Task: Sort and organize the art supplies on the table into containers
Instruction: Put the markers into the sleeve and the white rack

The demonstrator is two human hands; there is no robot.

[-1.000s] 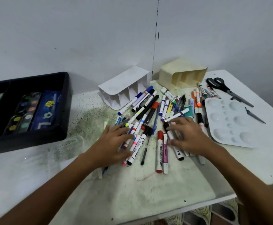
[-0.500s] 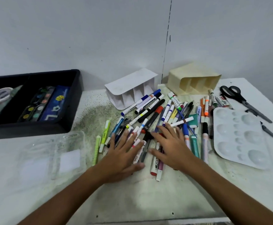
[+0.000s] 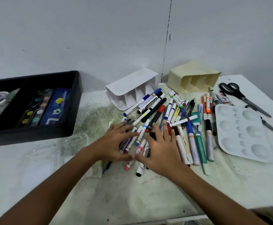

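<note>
Both hands, left hand [image 3: 114,143] and right hand [image 3: 161,150], moved together, fingers spread flat over markers [image 3: 155,114]

Bare worktop [image 3: 132,197] lies open near the front edge; farther back, the marker pile [image 3: 173,120], black tray [image 3: 74,101] and palette [image 3: 243,132] block passage.

Craft corner, markers [image 3: 155,116], paint palette [image 3: 243,132], scissors [image 3: 239,95]
</note>
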